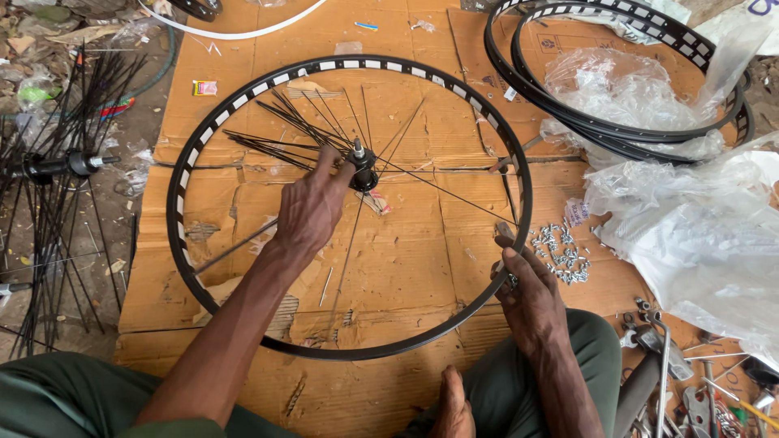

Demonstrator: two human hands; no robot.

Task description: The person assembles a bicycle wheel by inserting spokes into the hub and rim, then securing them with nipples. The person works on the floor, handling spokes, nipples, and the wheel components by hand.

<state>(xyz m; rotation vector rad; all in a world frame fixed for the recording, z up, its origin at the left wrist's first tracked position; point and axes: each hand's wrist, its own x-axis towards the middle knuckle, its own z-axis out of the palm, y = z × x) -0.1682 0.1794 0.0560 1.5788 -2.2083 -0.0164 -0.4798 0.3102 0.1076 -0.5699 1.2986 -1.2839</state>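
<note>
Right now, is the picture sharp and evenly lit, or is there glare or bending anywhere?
Head view: soft, even daylight, faint shadows; left hand at the hub sharp; plastic bags glare pale white; the rim bulges slightly, wide-lens distortion.

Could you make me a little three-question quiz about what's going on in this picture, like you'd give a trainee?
1. True or false: the left hand is at the hub in the middle of the black rim.
2. Where does the right hand work?
A. at the rim's edge, near the pile of small silver nipples
B. on the spare rims at the top right
C. on the second hub with loose spokes at the far left
3. Fill in: the rim lies flat on sheets of ____.

Key: 1 true; 2 A; 3 cardboard.
</note>
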